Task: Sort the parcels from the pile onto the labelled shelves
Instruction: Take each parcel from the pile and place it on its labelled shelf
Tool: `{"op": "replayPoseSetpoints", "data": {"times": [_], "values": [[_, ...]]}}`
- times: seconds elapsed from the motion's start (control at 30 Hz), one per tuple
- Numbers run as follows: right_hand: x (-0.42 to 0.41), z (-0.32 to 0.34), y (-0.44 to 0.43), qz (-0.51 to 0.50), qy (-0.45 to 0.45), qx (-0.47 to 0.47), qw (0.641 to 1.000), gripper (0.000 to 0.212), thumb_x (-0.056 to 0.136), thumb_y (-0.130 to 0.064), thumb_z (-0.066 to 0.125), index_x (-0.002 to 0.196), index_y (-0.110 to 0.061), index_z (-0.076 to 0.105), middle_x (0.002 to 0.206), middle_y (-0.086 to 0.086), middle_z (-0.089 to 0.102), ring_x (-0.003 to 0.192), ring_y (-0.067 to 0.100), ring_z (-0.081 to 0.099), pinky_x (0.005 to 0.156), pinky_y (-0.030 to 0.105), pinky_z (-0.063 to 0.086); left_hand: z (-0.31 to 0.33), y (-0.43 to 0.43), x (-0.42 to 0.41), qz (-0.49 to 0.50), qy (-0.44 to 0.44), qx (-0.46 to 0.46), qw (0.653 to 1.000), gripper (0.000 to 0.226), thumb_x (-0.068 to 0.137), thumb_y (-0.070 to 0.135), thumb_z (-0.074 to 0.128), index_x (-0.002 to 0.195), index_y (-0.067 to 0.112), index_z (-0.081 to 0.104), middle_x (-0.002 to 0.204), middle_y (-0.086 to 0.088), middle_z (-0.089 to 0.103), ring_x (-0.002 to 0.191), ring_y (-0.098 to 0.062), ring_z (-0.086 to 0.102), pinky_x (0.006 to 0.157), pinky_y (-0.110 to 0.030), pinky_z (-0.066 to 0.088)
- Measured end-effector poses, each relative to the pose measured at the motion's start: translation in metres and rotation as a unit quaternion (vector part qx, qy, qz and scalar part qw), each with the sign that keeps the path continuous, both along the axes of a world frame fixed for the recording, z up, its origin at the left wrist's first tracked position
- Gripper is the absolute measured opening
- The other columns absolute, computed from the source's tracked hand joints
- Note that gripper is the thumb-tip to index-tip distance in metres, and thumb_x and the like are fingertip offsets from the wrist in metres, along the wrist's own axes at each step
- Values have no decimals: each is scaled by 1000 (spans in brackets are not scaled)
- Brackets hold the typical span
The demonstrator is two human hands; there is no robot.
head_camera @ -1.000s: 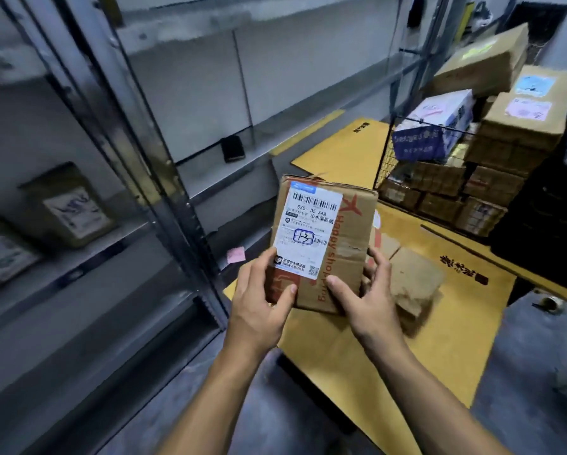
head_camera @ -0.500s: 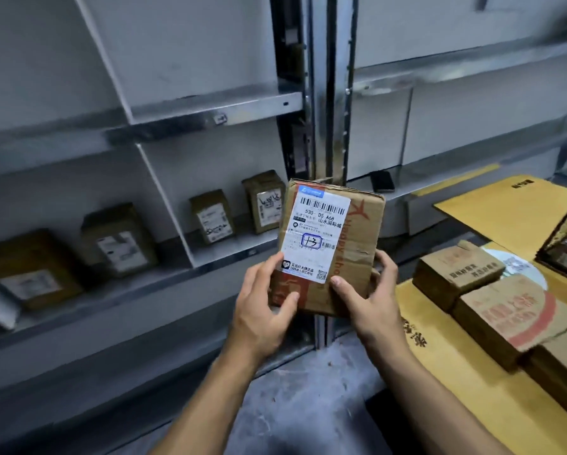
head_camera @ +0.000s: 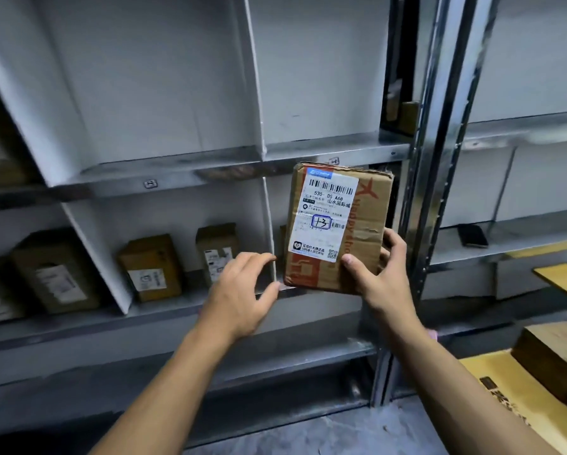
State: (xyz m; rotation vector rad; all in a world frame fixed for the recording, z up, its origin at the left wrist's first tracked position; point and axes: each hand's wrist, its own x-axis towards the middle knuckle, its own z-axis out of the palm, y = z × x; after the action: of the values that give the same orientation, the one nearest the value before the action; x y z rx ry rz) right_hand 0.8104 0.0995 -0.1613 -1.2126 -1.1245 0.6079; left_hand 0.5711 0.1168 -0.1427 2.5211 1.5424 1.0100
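**Parcel point(head_camera: 337, 224) marked 13 held before the shelf bay**

The parcel is held upright, slightly tilted, in front of the bay to the right of the white divider point(head_camera: 269, 224); it is just under the edge of the upper shelf point(head_camera: 209, 172) and above the lower shelf point(head_camera: 328, 307), and it is not yet set down. It is gripped by the right hand point(head_camera: 380, 274) alone; the thumb is pressed on the lower front face beside the label, and the fingers are curled round the right edge behind. The left hand point(head_camera: 239, 293) is held just beside the lower left corner, fingers apart and relaxed, clamped on nothing; whether its thumb touches the parcel cannot be told.

The step in hand is judged to be matching and placing. The handwritten 13 should be checked against the small tags point(head_camera: 150, 183) on the shelf edge, which are too blurred to be read. For a clean placement the parcel should be lowered bottom edge first onto the board and kept clear of the divider and the steel post point(head_camera: 420, 208); it should then be slid back with the label left facing outwards, as on the stored parcels point(head_camera: 150, 267) in the neighbouring bay. Something brown shows just right of the divider, so room should be confirmed first. The left edge could be steadied by the free hand; a one-handed grip on a dented parcel is thought liable to slip.
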Motion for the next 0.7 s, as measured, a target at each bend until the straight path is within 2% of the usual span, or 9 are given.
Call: {"op": "replayPoseSetpoints", "data": {"times": [0.1, 0.2, 0.3, 0.43, 0.5, 0.7], "values": [[-6, 12, 15, 12, 21, 8, 1000, 78, 75, -48, 80, 138, -46, 34, 126, -13, 60, 117, 9, 61, 100, 49, 53, 15, 10, -16, 61, 112, -7, 992, 48, 93, 43, 53, 138, 28, 45, 134, 5, 50, 121, -18, 46, 101, -35, 40], [-15, 25, 31, 27, 14, 31, 999, 71, 82, -39, 80, 135, -47, 35, 122, -17, 58, 115, 6, 61, 101, 46, 52, 28, 21, -27, 95, 154, 10, 984, 50, 93, 42, 51, 140, 28, 43, 136, 4, 49, 120, -19, 46, 99, -38, 41], [-32, 38, 50, 64, 16, 56, 996, 68, 85, -31, 79, 130, -53, 34, 122, -17, 58, 114, 3, 61, 102, 45, 52, 39, 31, -39, 136, 168, 16, 976, 51, 93, 42, 51, 141, 26, 43, 137, 3, 49, 122, -20, 46, 99, -38, 40], [-64, 60, 83, 120, 24, 81, 989, 66, 80, -38, 80, 120, -66, 35, 123, -15, 61, 116, 6, 62, 99, 48, 53, 51, 41, -62, 187, 167, 10, 968, 49, 92, 40, 50, 139, 24, 44, 134, 2, 50, 120, -21, 45, 100, -37, 39], [-81, 71, 99, 146, 21, 97, 984, 67, 77, -42, 79, 121, -67, 35, 124, -15, 61, 115, 6, 63, 99, 48, 54, 56, 45, -78, 216, 167, 15, 962, 48, 92, 40, 51, 136, 23, 46, 130, 2, 51, 118, -22, 47, 98, -38, 40], [-140, 94, 147, 224, 14, 123, 967, 67, 83, -34, 80, 128, -57, 35, 121, -21, 59, 112, -3, 61, 99, 46, 54, 62, 44, -126, 284, 125, 34, 950, 47, 92, 40, 53, 136, 25, 47, 129, 5, 52, 117, -19, 47, 98, -38, 40]]}}
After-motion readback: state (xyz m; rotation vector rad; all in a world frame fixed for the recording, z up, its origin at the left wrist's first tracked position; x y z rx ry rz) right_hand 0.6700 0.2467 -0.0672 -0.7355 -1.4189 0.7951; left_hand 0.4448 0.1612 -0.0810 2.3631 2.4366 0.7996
